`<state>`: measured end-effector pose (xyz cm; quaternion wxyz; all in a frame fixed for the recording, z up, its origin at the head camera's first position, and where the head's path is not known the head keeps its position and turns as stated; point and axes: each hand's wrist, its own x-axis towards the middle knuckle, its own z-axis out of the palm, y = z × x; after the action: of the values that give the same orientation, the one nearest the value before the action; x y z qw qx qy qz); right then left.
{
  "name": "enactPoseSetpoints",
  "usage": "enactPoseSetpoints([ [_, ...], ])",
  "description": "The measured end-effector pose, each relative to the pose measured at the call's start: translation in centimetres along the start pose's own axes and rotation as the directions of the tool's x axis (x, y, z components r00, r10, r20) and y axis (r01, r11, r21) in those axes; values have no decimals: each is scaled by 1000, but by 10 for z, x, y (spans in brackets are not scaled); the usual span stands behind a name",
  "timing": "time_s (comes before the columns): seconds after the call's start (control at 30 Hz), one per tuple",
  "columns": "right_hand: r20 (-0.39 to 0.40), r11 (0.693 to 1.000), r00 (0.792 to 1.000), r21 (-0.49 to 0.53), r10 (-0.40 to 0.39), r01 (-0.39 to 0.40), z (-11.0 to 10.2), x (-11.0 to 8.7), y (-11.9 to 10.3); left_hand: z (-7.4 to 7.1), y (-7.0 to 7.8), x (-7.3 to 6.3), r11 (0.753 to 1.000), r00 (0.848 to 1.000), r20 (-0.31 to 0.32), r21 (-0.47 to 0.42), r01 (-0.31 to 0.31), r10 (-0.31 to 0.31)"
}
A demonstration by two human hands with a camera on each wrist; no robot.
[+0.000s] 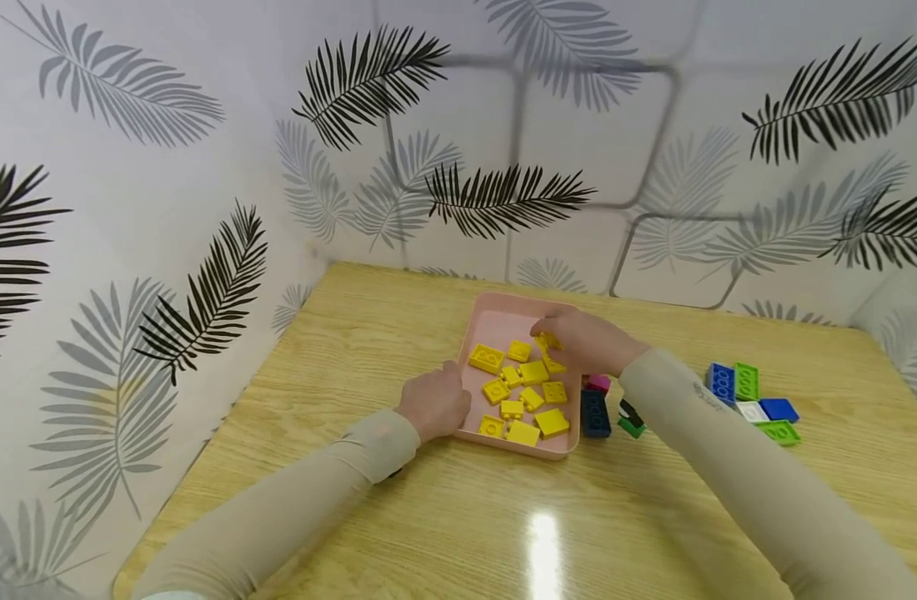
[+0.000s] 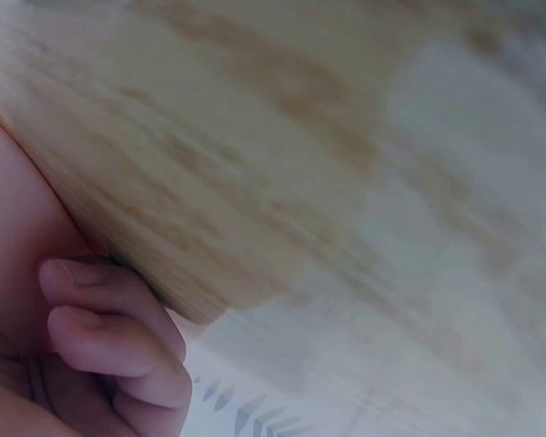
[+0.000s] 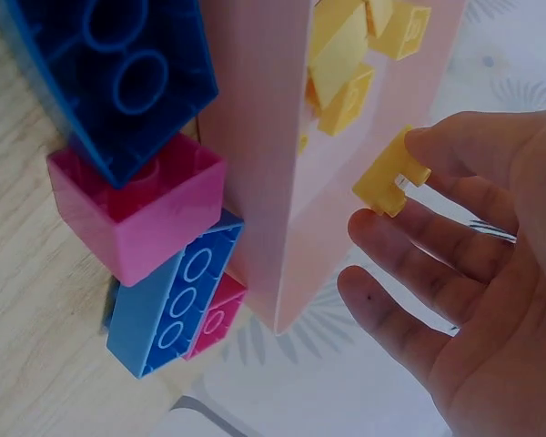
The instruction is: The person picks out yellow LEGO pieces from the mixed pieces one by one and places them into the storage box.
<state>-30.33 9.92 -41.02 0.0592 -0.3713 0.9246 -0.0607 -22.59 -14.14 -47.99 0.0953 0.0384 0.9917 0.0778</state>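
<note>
A shallow pink box (image 1: 458, 400) with several loose yellow bricks (image 1: 534, 372) in it stands on the table. At its left wall is my left hand (image 1: 434, 400), gripping the rim with curled fingers; in the left wrist view those fingers (image 2: 118, 328) bend in against the pink side. Over the box's far right part, my right hand (image 1: 589, 337) pinches a small yellow brick (image 3: 389, 177) between thumb and fingertips. The other fingers spread loosely below it in the right wrist view. Its back hides part of the box's right rim in the head view.
Right of the box lie a dark blue brick (image 1: 595, 414), a pink brick (image 3: 146, 214) and a lighter blue brick (image 3: 168, 309). Farther right, blue bricks (image 1: 721, 382), green bricks (image 1: 747, 381) and a white brick (image 1: 751, 412) lie together. A patterned wall (image 1: 458, 233) rises behind the table.
</note>
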Motion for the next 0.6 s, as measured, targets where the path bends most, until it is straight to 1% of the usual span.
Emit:
enactPoseSetpoints([
  [0.17,31,1000,999,5,22,-22,5,12,8,1,0,1,1000,1000,-3,3,7,-7],
  [0.3,55,999,998,10,31,-32,6,18,10,1,1,1,1000,1000,3,-3,16,-16],
  [0.4,64,999,997,7,31,-32,7,20,11,1,1,0,1000,1000,4,-7,20,-20],
  [0.6,58,999,998,12,39,-40,7,21,10,0,1,-1,1000,1000,-4,6,18,-18],
])
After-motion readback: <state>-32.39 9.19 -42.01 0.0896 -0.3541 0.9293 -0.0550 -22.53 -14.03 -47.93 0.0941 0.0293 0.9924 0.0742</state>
